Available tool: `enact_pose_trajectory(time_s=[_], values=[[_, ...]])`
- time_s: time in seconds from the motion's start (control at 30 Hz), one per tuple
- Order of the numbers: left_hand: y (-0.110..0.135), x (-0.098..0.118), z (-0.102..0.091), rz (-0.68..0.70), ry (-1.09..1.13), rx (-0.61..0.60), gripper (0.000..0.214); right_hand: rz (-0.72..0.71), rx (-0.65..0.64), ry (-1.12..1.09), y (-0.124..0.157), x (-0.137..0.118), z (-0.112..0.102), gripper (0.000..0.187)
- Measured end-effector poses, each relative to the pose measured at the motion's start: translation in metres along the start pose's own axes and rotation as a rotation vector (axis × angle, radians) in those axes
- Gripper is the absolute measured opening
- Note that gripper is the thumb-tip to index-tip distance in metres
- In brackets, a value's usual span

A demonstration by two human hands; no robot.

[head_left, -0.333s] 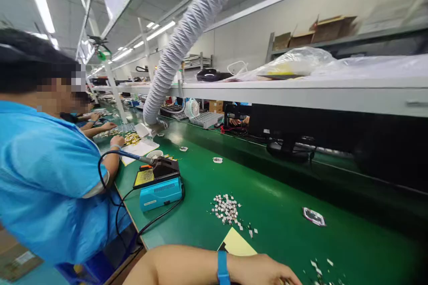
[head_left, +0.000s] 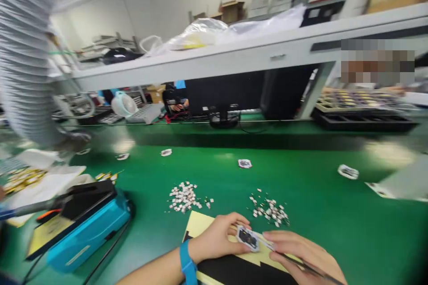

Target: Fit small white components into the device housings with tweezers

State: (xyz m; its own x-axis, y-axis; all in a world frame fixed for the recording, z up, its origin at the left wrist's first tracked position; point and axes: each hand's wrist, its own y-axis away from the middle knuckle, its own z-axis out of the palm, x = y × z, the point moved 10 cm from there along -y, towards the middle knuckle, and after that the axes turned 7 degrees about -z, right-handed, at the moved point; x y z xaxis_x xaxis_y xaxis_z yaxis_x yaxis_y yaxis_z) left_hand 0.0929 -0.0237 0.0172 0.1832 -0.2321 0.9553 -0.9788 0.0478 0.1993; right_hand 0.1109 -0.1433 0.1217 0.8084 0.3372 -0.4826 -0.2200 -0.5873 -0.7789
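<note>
My left hand [head_left: 219,238], a blue band at its wrist, pinches a small electronic module in a white frame [head_left: 247,238]. The module's dark inner face is turned up. My right hand [head_left: 304,254] grips a pair of dark, slim tweezers [head_left: 297,262], whose pale tips reach the module's right edge. Whether a small part sits between the tips is too blurred to tell. Beneath both hands lies a yellow sheet [head_left: 197,225] with black areas. Two piles of small white parts with dark leads, a left pile [head_left: 185,197] and a right pile [head_left: 270,211], lie beyond the hands.
A blue soldering station [head_left: 88,231] with a sponge tray stands at the left, its cable running along the bench. Several white-framed modules, one being a centre module [head_left: 244,163], lie across the green bench [head_left: 214,178]. A ribbed duct [head_left: 28,53] hangs at far left; a monitor [head_left: 224,93] stands behind.
The view has swung right and down. Both hands and the module now show, where only my left arm and part of its hand did before; the neighbouring worker's body has left the view.
</note>
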Motion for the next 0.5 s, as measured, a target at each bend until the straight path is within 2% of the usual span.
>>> enact_pose_trajectory(time_s=[0.1, 0.27, 0.5], values=[[-0.004, -0.001, -0.003, -0.021, 0.024, 0.034, 0.045, 0.146, 0.065, -0.010, -0.001, 0.013, -0.008, 0.026], [-0.001, 0.004, -0.013, 0.039, 0.090, 0.181, 0.038, 0.401, 0.120, -0.115, 0.012, 0.035, -0.006, 0.017], [0.013, 0.014, -0.006, 0.117, -0.076, 0.224, 0.040, 0.580, 0.110, -0.312, 0.022, 0.052, 0.008, 0.019]])
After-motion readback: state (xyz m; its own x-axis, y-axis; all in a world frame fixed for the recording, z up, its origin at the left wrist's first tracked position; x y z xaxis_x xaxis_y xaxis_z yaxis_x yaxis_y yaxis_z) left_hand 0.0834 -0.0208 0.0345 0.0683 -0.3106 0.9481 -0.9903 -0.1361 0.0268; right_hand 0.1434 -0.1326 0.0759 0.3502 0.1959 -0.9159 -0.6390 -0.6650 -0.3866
